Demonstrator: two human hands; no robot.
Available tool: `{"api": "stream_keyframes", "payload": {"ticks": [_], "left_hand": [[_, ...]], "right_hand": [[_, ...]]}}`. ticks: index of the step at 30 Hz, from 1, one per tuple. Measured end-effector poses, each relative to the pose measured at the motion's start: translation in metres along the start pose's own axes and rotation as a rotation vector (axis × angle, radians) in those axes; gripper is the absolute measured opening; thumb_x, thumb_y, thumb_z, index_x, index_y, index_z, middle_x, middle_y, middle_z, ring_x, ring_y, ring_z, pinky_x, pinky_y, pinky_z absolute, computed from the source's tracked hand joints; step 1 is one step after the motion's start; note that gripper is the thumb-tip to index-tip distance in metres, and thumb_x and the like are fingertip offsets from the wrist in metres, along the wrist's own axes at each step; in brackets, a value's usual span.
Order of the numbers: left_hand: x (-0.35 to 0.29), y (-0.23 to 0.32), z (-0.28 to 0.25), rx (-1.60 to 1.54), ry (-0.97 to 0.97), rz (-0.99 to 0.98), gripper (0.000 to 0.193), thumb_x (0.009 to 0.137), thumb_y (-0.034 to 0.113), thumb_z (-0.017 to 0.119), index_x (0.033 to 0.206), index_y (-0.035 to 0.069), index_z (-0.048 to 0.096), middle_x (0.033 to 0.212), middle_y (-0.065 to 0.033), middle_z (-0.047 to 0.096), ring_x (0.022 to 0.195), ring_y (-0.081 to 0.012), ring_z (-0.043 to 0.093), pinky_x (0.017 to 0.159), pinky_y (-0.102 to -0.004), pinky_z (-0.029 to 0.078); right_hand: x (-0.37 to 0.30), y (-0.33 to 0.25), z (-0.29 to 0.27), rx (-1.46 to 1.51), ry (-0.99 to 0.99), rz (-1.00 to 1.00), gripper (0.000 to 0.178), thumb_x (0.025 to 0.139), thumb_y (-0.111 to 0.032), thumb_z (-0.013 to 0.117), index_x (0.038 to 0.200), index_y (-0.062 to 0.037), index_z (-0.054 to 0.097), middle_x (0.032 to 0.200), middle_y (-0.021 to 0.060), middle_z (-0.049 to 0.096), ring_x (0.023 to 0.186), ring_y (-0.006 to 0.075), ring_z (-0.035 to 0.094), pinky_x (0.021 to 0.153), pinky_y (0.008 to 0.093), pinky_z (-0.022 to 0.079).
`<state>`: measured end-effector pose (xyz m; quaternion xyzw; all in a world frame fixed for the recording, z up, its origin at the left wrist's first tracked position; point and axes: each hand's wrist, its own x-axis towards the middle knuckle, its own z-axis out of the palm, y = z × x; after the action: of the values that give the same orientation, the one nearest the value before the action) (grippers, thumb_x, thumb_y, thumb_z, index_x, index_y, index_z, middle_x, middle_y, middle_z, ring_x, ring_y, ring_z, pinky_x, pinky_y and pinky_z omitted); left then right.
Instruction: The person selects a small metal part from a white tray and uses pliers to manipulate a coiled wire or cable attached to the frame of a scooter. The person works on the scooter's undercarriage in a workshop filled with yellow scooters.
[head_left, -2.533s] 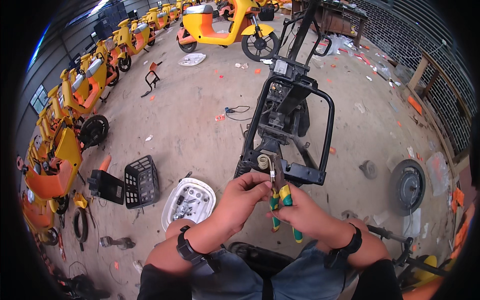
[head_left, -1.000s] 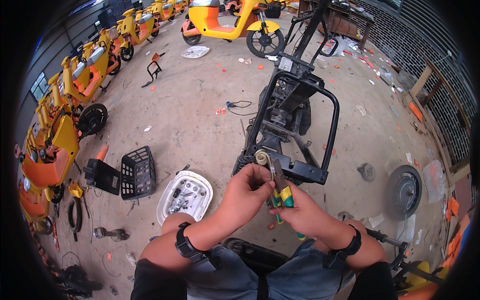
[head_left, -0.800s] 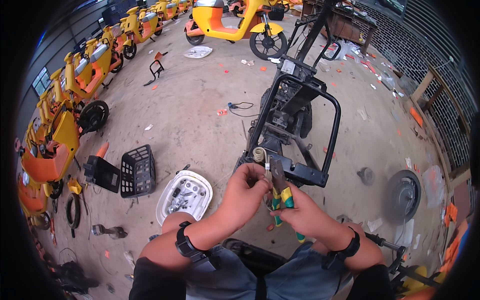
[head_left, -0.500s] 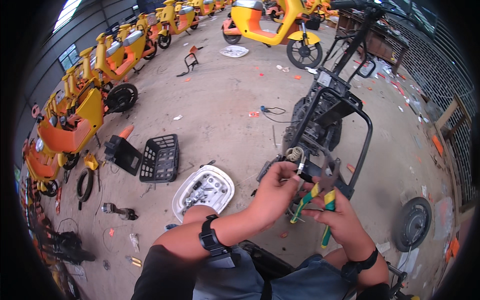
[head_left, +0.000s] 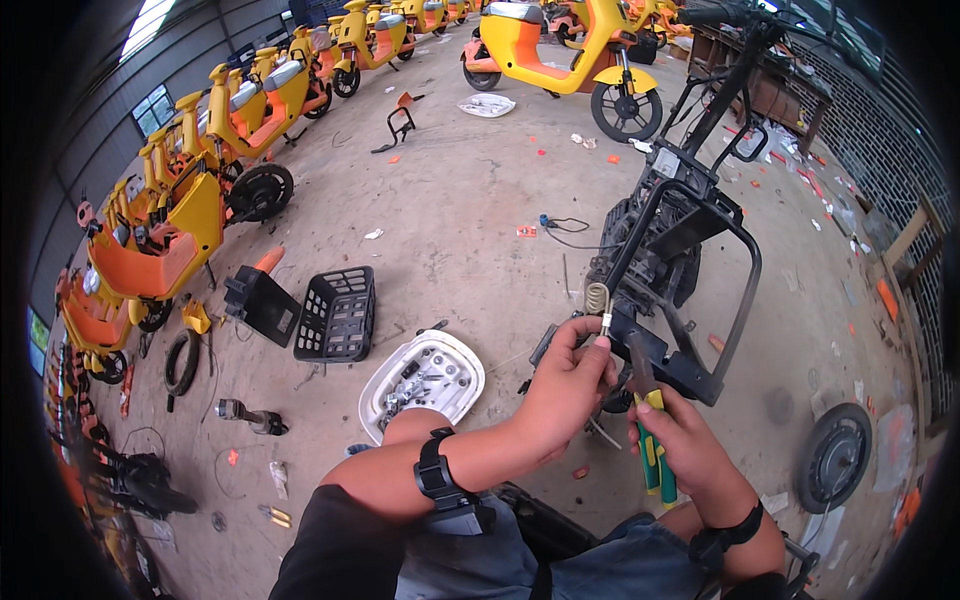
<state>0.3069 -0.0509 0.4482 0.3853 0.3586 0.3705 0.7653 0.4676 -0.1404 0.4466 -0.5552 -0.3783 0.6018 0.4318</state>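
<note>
My left hand (head_left: 568,378) is closed in a pinch on a thin cable with a pale end fitting (head_left: 606,322), held upright above the fingers. Just past that tip shows a beige coil (head_left: 597,298); whether the two are joined I cannot tell. In my right hand (head_left: 682,438) is a pair of pliers (head_left: 652,440) with green and yellow handles. Its handles lie close together and its dark jaws point up, apart from the cable. Both hands are at the near end of a stripped black scooter frame (head_left: 742,290).
Left of my knees stands a white tray (head_left: 478,385) of small metal parts, with a black crate (head_left: 335,315) behind it. A power tool (head_left: 250,415) lies farther left. A wheel (head_left: 836,458) rests at the right. Yellow scooters (head_left: 560,45) line the back and left.
The pliers have moved down and away from my left hand, and their spread handles have come together. The cable tip now shows more clearly. The whole view has shifted slightly.
</note>
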Motion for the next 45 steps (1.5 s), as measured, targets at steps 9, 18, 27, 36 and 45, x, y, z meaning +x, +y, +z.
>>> {"api": "stream_keyframes", "payload": {"ticks": [9,18,27,36,45], "left_hand": [[0.007,-0.006,-0.004,-0.014,0.021,0.029,0.012,0.102,0.022,0.05,0.104,0.01,0.048,0.079,-0.0008,0.054,0.066,-0.01,0.046,0.062,-0.0247,0.038],[0.01,-0.01,-0.002,0.017,-0.026,0.03,0.014,0.101,0.022,0.053,0.108,0.011,0.05,0.081,-0.001,0.055,0.07,-0.0103,0.049,0.064,-0.0251,0.04],[0.007,-0.017,0.0,0.101,-0.114,-0.026,0.017,0.1,0.018,0.056,0.111,0.006,0.051,0.09,-0.0041,0.06,0.081,-0.0119,0.056,0.073,-0.0271,0.048],[0.006,-0.027,0.001,0.16,-0.175,-0.038,0.013,0.098,0.013,0.058,0.105,0.002,0.055,0.094,-0.0053,0.061,0.086,-0.0115,0.058,0.079,-0.0275,0.05],[0.006,-0.022,0.0,0.192,-0.154,-0.089,0.016,0.097,0.014,0.062,0.102,0.0,0.056,0.092,-0.0064,0.063,0.081,-0.0129,0.059,0.076,-0.0275,0.05]], "right_hand": [[0.009,0.008,-0.004,-0.224,0.173,-0.145,0.038,0.103,-0.027,0.048,0.128,0.0003,0.055,0.096,0.0033,0.06,0.082,0.0089,0.051,0.074,0.0262,0.045],[0.002,0.002,-0.001,-0.255,0.104,-0.1,0.025,0.096,-0.017,0.06,0.108,0.0047,0.058,0.085,0.0063,0.057,0.073,0.0138,0.058,0.056,0.0331,0.059],[0.008,0.011,-0.009,-0.262,0.155,-0.092,0.037,0.09,-0.012,0.069,0.122,0.0035,0.058,0.088,0.0059,0.06,0.072,0.0105,0.057,0.065,0.0264,0.049],[0.007,0.009,-0.005,-0.128,0.122,-0.101,0.044,0.093,-0.012,0.064,0.132,0.0043,0.051,0.086,0.0026,0.062,0.068,0.0065,0.055,0.061,0.0229,0.048],[0.003,0.005,-0.003,-0.136,0.099,-0.131,0.043,0.095,-0.015,0.062,0.134,0.0013,0.051,0.085,0.0021,0.062,0.072,0.0072,0.056,0.059,0.0251,0.052]]}}
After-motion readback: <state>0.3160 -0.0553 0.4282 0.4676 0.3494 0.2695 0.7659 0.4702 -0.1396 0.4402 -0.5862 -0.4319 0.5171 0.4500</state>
